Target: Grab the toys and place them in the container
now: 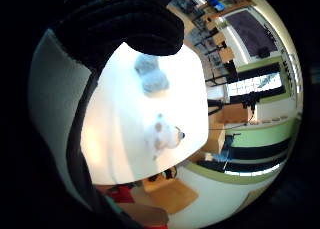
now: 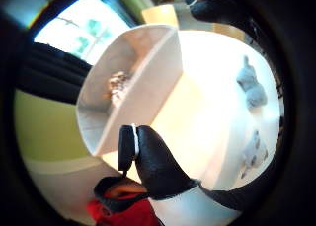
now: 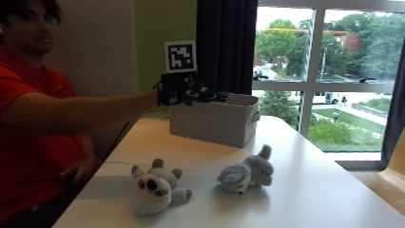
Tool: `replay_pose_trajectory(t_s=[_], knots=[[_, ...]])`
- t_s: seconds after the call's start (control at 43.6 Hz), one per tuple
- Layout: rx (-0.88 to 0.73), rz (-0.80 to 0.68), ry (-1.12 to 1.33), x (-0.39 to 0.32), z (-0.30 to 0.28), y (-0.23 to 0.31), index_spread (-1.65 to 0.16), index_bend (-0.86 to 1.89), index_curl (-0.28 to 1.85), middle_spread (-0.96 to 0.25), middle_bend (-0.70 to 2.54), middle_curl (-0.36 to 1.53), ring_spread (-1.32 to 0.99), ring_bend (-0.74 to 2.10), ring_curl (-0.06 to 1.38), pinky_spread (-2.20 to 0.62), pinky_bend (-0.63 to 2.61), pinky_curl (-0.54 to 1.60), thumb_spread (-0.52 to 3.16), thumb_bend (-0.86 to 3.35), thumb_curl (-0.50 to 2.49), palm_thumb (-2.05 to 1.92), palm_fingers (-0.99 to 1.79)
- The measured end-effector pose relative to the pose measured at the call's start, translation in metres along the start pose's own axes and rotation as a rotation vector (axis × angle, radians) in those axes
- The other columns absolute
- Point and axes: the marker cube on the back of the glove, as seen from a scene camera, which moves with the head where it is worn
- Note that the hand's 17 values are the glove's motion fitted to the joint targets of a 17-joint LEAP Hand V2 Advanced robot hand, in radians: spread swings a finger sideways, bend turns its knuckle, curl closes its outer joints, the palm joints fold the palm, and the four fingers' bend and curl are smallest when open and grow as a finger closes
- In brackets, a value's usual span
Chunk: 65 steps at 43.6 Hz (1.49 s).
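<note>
We see no readable writing or brand anywhere; the only marking is a black-and-white square code on a card [image 3: 180, 56] above the person's gloved hand. The right hand [image 3: 183, 91] is held out at the end of a straight, level arm, above the near rim of a white fabric container [image 3: 215, 121] that stands toward the back of the white desk [image 3: 316, 190]. Its fingers [image 2: 153, 162] look straight and hold nothing. In the thumb-side palm view we look down into the container, where a small pale toy [image 2: 117, 84] lies on the bottom. Two more toys sit on the desk nearer the front, well apart from the container: a white plush owl [image 3: 155, 188] and, just beside it, a grey plush animal [image 3: 248, 175].
</note>
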Motion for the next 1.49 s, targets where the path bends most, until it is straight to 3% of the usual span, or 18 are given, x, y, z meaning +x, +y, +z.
replay_pose_trajectory(t_s=[0.161,0.367,0.735,0.827,1.171,1.492], knots=[[-0.075,0.175,0.073,0.065,0.03,0.019,-0.41,0.27,0.44,-0.13,0.26,0.41,-0.11,0.45,0.19,0.06,0.82,0.32,1.04,-0.09,0.3,-0.12,-0.07],[-0.125,0.273,0.076,0.12,0.066,0.045,-0.41,0.25,0.44,-0.12,0.19,0.39,-0.09,0.37,0.18,0.07,0.75,0.3,1.03,-0.09,0.26,-0.11,-0.08],[-0.251,0.323,0.029,0.177,0.127,0.094,-0.41,0.25,0.43,-0.09,0.15,0.33,-0.07,0.27,0.19,0.1,0.72,0.29,1.02,-0.08,0.21,-0.11,-0.06],[-0.243,0.331,-0.001,0.187,0.135,0.105,-0.41,0.2,0.42,-0.08,0.12,0.31,-0.06,0.23,0.19,0.11,0.87,0.34,0.98,-0.1,0.2,-0.14,-0.05],[-0.173,0.282,-0.037,0.183,0.146,0.127,-0.42,0.2,0.42,-0.07,0.13,0.25,-0.04,0.23,0.22,0.13,1.06,0.39,0.92,-0.11,0.18,-0.15,-0.01],[-0.274,0.298,0.007,0.182,0.165,0.132,-0.42,0.18,0.41,-0.06,0.13,0.23,-0.02,0.22,0.24,0.12,1.2,0.41,0.91,-0.09,0.18,-0.11,-0.03]])
